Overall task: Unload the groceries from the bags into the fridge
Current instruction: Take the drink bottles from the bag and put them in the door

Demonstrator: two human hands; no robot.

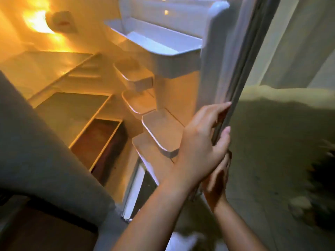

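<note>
The fridge stands open, lit yellow inside, with bare glass shelves (72,113) and a dark drawer (97,142) low down. Its door (223,69) swings out to the right and carries several white door bins (163,131), all without contents. My left hand (203,142) grips the door's outer edge, fingers on the inside and thumb on the rubber seal. Just below it my right hand (217,182) holds the same edge, partly hidden behind the left wrist. No groceries show clearly.
A wide grey blurred surface (36,151) fills the lower left, close to the camera. A blurred white shape (184,240) lies on the floor under my arms. A dark blurred object (322,178) sits on the pale floor at the right.
</note>
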